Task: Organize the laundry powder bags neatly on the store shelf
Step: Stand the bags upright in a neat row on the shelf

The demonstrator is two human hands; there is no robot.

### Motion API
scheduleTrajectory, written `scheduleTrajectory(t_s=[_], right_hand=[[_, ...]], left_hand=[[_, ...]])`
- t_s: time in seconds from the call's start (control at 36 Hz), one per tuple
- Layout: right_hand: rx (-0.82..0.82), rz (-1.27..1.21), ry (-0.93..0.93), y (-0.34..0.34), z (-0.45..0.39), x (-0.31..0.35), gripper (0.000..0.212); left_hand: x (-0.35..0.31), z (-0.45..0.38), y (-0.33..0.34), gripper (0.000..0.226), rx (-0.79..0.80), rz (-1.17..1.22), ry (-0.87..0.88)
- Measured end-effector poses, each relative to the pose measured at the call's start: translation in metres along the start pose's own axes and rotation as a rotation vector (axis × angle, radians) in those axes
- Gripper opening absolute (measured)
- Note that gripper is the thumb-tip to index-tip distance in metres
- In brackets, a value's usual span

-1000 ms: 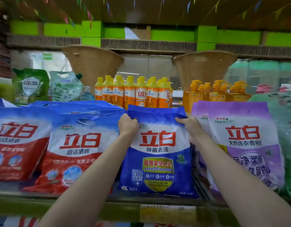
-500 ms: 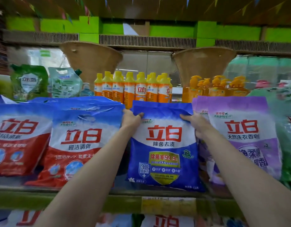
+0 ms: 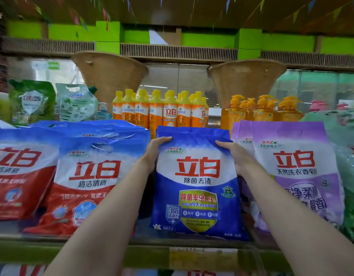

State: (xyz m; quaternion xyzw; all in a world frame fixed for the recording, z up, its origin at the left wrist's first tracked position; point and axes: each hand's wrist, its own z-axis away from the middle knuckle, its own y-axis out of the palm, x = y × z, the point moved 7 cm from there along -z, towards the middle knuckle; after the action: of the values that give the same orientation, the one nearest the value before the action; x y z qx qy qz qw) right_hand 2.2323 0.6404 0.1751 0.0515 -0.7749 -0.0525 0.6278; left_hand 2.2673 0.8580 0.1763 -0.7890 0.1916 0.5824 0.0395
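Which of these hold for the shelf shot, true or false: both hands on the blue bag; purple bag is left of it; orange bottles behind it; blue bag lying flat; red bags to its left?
1. Both hands grip the blue bag. True: left hand and right hand hold its upper corners.
2. The purple bag stands left of it. False: it stands to the right.
3. Orange bottles stand behind it. True.
4. The blue bag lies flat. False: it stands upright on the shelf.
5. Red bags stand to its left. True.
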Motion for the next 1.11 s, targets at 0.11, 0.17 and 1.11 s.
scheduleTrajectory(t_s=[0.11,0.17,1.11], right_hand=[[-0.05,0.015,-0.038,-0.002,0.003,0.005,0.039],[-0.062,0.028,-0.032,0.0,0.005,0.007,0.038],[-0.488,0.566,-0.377,0.008,0.019,0.047,0.049]], left_hand=[[-0.001,-0.001,0.002,0.014,0.004,-0.007,0.028],[0.0,-0.003,0.0,0.014,-0.013,0.032,0.04],[-0.057,0.008,0.003,0.057,-0.472,-0.752,0.333]])
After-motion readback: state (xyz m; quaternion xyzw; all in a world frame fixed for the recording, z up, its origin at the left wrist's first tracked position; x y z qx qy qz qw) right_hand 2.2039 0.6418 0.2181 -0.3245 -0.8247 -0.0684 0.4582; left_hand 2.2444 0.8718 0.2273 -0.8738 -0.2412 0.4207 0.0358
